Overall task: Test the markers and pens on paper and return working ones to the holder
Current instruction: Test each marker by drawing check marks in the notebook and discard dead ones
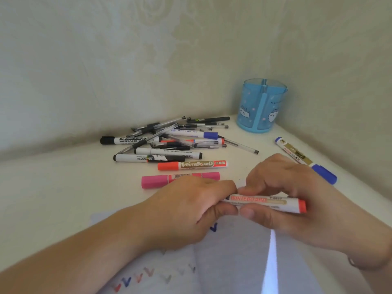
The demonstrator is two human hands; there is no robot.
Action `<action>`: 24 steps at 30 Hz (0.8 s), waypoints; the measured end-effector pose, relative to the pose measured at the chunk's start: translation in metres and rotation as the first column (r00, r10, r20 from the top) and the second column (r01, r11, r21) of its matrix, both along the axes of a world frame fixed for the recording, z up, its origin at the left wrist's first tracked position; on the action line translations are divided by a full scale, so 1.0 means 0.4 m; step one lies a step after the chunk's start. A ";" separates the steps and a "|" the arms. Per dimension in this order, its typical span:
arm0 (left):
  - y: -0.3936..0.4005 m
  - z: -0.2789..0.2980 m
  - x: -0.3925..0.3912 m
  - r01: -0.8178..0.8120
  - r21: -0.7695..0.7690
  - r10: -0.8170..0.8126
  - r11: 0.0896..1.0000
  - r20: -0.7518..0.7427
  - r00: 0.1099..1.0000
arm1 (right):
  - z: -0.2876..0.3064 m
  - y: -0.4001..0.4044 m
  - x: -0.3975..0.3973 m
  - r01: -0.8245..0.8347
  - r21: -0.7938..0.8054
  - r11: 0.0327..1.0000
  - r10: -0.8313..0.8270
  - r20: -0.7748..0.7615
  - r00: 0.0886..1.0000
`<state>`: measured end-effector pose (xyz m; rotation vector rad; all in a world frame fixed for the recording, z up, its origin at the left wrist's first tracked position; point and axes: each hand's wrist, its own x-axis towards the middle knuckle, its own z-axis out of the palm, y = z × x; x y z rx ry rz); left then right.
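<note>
Both hands, left point(191, 209) and right point(297, 198), meet, fingers curled.

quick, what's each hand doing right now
left hand: fingers pinch the red whiteboard marker at its left end.
right hand: grips the marker's barrel.

Hands: two, a left hand point(186, 211) and a right hand point(297, 200)
Blue translucent plastic pen holder with cat pictures point(262, 106): one
Red-capped whiteboard markers: three, one held point(275, 203), one lying alone point(192, 165), one in the pile point(212, 141)
Pink marker point(180, 180): one
Blue-capped markers: two, point(305, 160) and point(195, 134)
Black-capped whiteboard markers: about three, point(125, 140), point(148, 158), point(169, 152)
Thin clear-barrelled pens in the heap point(180, 132): too tangled to count
White paper sheet with tick marks point(233, 262): one
</note>
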<state>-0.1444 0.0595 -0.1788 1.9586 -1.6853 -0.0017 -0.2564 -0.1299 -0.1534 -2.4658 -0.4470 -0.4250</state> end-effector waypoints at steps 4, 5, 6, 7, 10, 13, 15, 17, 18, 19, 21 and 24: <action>0.014 0.016 -0.013 0.086 0.034 -0.086 0.996 -0.004 0.996 | 0.026 0.051 0.046 -0.084 0.113 0.990 0.119 -0.358 0.926; 0.018 0.018 -0.014 0.112 0.043 -0.111 0.993 -0.027 0.993 | 0.024 0.059 0.060 -0.081 0.058 0.995 0.099 -0.465 0.880; 0.020 0.014 -0.012 0.130 0.056 -0.127 0.990 -0.047 0.991 | 0.015 0.060 0.065 -0.081 0.055 0.995 0.097 -0.468 0.878; 0.019 0.009 -0.010 0.130 0.058 -0.126 0.990 -0.064 0.990 | 0.004 0.055 0.057 -0.101 0.095 0.990 0.125 -0.297 0.947; 0.008 0.000 0.001 0.087 0.070 -0.073 0.994 -0.177 0.981 | -0.012 0.012 -0.009 -0.151 0.247 0.957 0.168 -0.049 0.985; 0.006 0.009 0.020 -0.028 0.124 0.067 0.992 -0.327 0.943 | -0.002 -0.040 -0.013 -0.142 0.472 0.870 0.260 -0.194 0.946; 0.012 0.007 0.028 -0.057 0.169 0.093 0.984 -0.212 0.973 | 0.020 -0.076 -0.008 -0.111 0.561 0.821 0.344 -0.329 0.879; 0.012 0.002 0.026 -0.026 0.184 0.046 0.983 -0.106 0.993 | 0.026 -0.095 -0.007 -0.128 0.594 0.795 0.457 -0.446 0.769; 0.010 -0.005 0.025 -0.006 0.192 0.023 0.981 -0.091 0.996 | 0.026 -0.097 -0.003 -0.129 0.598 0.791 0.489 -0.492 0.720; 0.007 -0.011 0.024 0.005 0.190 0.010 0.982 -0.079 0.997 | 0.026 -0.088 0.004 -0.104 0.596 0.797 0.482 -0.522 0.704; 0.000 -0.026 0.026 0.003 0.158 0.007 0.987 -0.063 0.998 | 0.006 -0.071 0.015 -0.018 0.565 0.825 0.378 -0.528 0.761; -0.004 -0.015 0.024 -0.012 0.202 0.030 0.979 -0.089 0.996 | -0.021 -0.039 0.032 0.123 0.613 0.780 0.247 -0.482 0.841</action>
